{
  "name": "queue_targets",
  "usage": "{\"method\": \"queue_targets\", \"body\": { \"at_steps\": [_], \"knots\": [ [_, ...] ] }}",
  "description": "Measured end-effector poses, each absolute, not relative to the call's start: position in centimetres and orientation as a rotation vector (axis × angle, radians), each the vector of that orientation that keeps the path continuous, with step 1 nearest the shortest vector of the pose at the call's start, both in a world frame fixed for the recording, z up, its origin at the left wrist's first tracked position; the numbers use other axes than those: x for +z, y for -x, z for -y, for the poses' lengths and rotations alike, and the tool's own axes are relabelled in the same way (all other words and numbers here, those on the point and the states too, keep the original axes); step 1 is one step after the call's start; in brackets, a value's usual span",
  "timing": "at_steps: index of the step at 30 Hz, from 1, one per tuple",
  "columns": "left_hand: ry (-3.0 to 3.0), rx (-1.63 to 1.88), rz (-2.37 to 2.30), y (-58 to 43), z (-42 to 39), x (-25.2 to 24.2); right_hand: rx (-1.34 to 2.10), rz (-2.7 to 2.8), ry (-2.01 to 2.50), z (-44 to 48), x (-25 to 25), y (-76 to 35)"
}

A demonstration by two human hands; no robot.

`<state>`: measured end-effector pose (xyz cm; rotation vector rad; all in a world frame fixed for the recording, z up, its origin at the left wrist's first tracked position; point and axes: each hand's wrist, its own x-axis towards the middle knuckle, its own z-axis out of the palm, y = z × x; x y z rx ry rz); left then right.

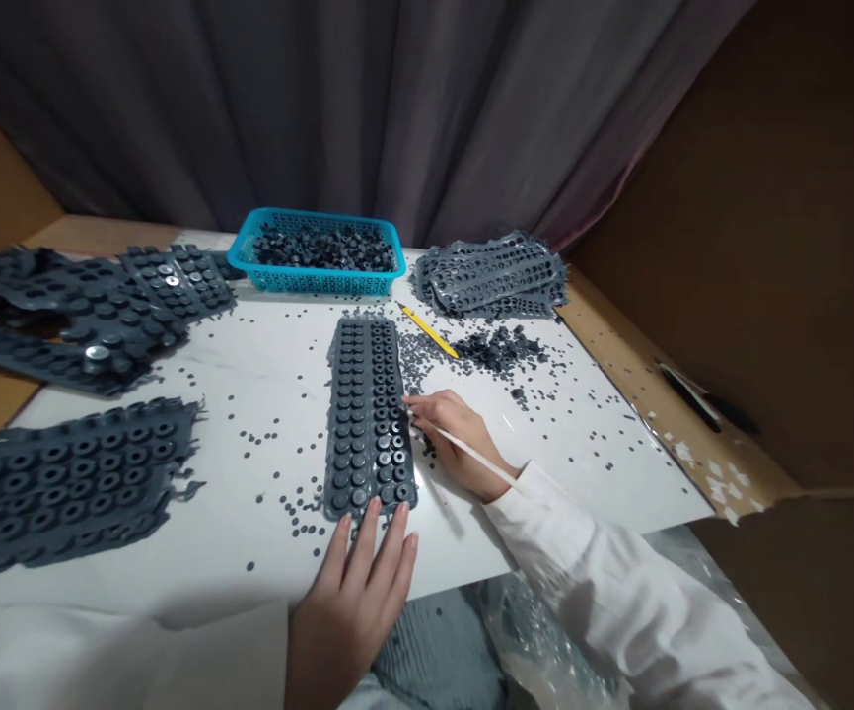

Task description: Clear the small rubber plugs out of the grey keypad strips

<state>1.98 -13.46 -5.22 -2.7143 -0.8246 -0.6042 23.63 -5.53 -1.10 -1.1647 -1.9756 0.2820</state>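
A dark grey moulded rubber sheet (pixel 359 414) with rows of round raised caps lies lengthwise on the white table. My left hand (pixel 364 587) rests flat with its fingers out, the tips touching the sheet's near edge. At the sheet's right side, my right hand (pixel 463 444) is closed round a thin white stick (pixel 475 456) slanting back over the wrist. The stick's tip is by the right-hand rows; exactly what it touches is too small to tell. Past the right hand lies a yellow pen-like tool (pixel 428 330), beside a pile of small dark rubber pieces (pixel 499 348).
A blue basket (pixel 316 283) full of small dark pieces stands at the back. Perforated sheets (pixel 490 276) are stacked to its right. More capped sheets (pixel 64 473) lie at left. Tiny dark discs dot the white table (pixel 264 345). A dark slim tool (pixel 687 396) lies at right.
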Motion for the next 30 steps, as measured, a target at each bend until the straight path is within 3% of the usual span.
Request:
{"method": "queue_targets", "body": {
  "at_steps": [4, 11, 24, 30],
  "knots": [
    [2.712, -0.598, 0.823, -2.0, 13.4, -5.2, 0.584, 1.908, 1.045, 5.9, -0.5, -23.3],
    [2.728, -0.609, 0.804, -2.0, 13.3, -5.5, 0.666, 2.0, 0.959, 5.7, -0.7, -23.2],
    [2.726, -0.677, 0.8, -2.2, 13.2, -5.5, 0.078, 2.375, 0.996, 5.2, -1.9, -23.5],
    [2.732, -0.646, 0.8, -2.1, 13.3, -5.7, 0.065, 2.359, 1.112, 5.9, -1.2, -22.8]
  ]
}}
